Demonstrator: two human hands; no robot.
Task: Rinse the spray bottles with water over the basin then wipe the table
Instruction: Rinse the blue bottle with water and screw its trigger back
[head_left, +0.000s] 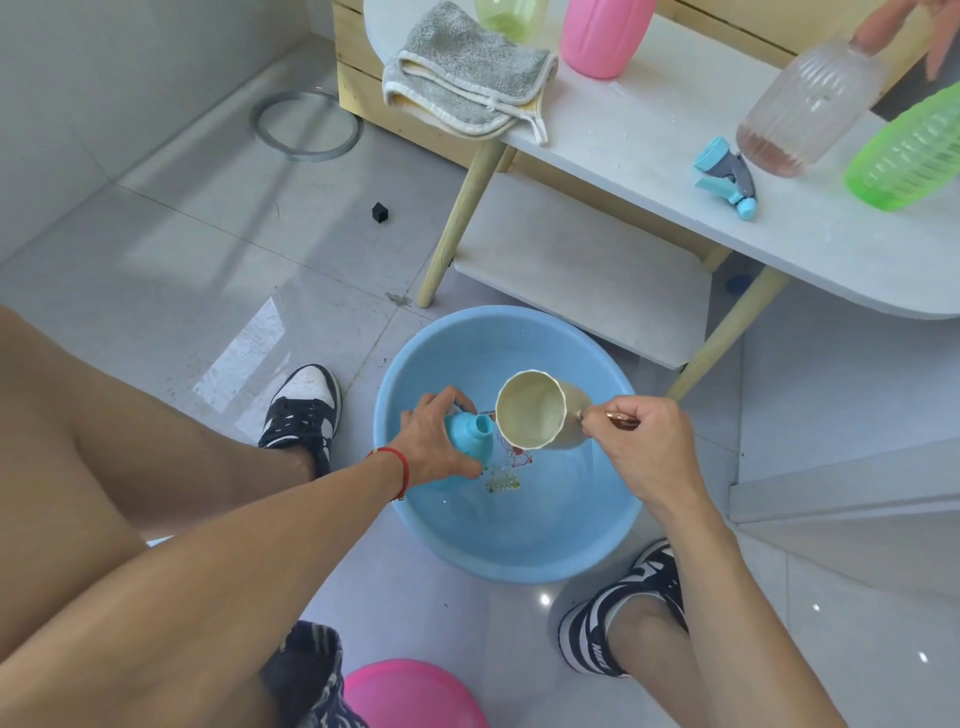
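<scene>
My left hand (434, 439) grips a blue spray bottle (467, 435) with its cap off, its open neck pointing right over the blue basin (524, 545). My right hand (641, 447) holds a cream cup (535, 410) by its handle, tilted with its mouth close beside the bottle's neck. On the white table (649, 130) stand a pink bottle (605, 34) and a pale green bottle (506, 18). A blue spray head (727, 176) and a grey cloth (467, 83) lie there too.
Another person's hand (893, 23) at the top right holds a clear ribbed bottle (810, 104); a bright green bottle (909, 150) lies beside it. A pink basin (415, 696) sits by my knees. My feet flank the blue basin. A small black cube (381, 212) lies on the floor.
</scene>
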